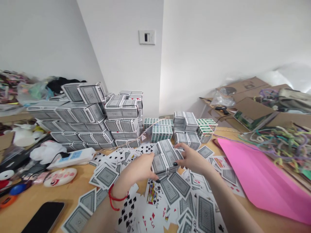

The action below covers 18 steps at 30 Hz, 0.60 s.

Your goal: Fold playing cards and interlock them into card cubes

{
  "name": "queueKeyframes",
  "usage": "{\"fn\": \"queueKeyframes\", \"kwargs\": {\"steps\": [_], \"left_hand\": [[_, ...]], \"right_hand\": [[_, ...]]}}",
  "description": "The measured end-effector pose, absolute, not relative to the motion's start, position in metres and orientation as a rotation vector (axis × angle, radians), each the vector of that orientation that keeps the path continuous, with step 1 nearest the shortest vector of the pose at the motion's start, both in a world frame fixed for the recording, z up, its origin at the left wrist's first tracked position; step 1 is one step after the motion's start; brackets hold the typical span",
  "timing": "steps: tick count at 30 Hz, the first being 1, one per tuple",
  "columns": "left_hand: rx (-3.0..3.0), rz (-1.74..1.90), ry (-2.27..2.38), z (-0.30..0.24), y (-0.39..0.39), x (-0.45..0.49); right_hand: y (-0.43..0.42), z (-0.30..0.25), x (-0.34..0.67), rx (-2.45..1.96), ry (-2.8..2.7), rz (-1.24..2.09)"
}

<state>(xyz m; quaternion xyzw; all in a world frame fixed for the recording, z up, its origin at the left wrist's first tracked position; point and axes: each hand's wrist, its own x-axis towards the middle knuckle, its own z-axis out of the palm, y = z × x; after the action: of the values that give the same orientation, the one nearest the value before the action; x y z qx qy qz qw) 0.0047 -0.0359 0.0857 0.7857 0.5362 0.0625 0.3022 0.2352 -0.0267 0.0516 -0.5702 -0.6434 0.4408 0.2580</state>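
Note:
Between my two hands is a block built of folded playing cards, its grey patterned backs facing outward. My left hand grips its left side, with the thumb low at the front. On the right side, my right hand presses with thumb and fingers. Loose playing cards lie scattered under and around the block, some face up and some face down. Behind it stand another small stack of card blocks and green-and-white card boxes.
Tall stacks of card blocks rise at the back left. A black phone and a white power strip lie on the left. Pink paper covers the right side, beside tangled coloured strips and an open cardboard box.

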Motion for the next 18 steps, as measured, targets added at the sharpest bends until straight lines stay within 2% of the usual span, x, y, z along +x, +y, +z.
{"fn": "queueKeyframes", "kwargs": {"steps": [9,18], "left_hand": [[2.041,0.104,1.362,0.0862,-0.0322,0.0042],[2.091,0.028,1.44,0.0887,-0.0289,0.003]], "right_hand": [[-0.0269,0.0554,0.2328,-1.587,-1.758,1.219],[-0.0195,0.0465,0.2383,-1.441,-1.623,1.521]]}}
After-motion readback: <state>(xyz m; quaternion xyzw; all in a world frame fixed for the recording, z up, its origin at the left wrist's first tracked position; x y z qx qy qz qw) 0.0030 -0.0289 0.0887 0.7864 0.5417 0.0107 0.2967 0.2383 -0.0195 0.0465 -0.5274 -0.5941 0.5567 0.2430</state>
